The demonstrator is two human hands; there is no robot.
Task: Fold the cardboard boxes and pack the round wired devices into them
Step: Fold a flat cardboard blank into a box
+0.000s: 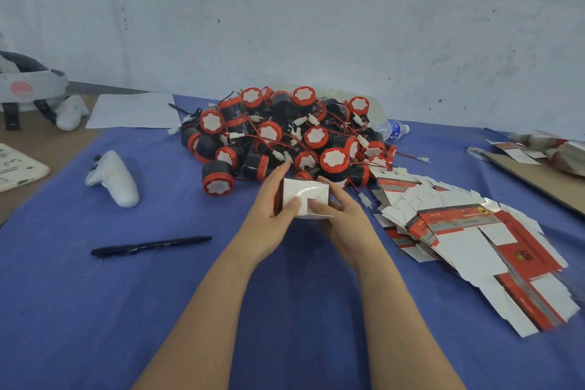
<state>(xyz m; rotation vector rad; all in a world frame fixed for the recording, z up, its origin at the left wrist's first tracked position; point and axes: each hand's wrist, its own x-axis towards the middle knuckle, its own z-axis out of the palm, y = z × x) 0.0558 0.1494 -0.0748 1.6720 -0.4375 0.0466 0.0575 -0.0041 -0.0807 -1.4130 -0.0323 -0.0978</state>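
Two bare forearms reach up from the bottom edge over the blue cloth (pixel 95 310). The left hand (pixel 272 209) and right hand (pixel 340 215) close around one small cardboard box (pixel 305 198), thumbs pressing its white end flaps shut; the box sits upright between both palms, near the centre of the table. By this reckoning the task is early: one box is being formed, and no packed box shows anywhere. To the right lies a fanned heap of flat box blanks (pixel 474 241), too overlapped to count, clearly more than a dozen. One black pen (pixel 148 245) and one white controller (pixel 114 179) lie to the left. Beyond the hands, the pile of round wired devices (pixel 285 136) holds about thirty, all unpacked.
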